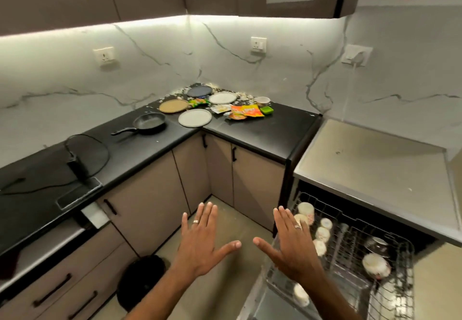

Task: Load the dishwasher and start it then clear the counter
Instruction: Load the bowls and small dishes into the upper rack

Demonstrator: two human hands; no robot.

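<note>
A: How are the hands held?

B: Both are spread flat with the fingers straight, and nothing is grasped. The left hand is seen at 6 o'clock in the view, over the floor; the right hand is just beside it toward 5 o'clock, over the near corner of the dishwasher rack.

A: And outward from there?

B: The rack is pulled out at 4 o'clock and several pale cups are already stood in it. A bin lined in black is seen at 7 o'clock. The things yet to be loaded are gathered at 12 o'clock on the black counter: a white plate at the edge, a tan plate, a second white plate, a dark blue plate, a small bowl and a green dish. A frying pan is set at 11 o'clock.

A: How is this step best done?

B: It is judged that the plates should be fetched next. The nearest plate could be lifted first, crumbs tipped into the bin, and the plates slotted upright. The orange wrappers are best left for the clearing.

A: Can any writing be read?

B: None; the print on the wrappers is too small.
</note>
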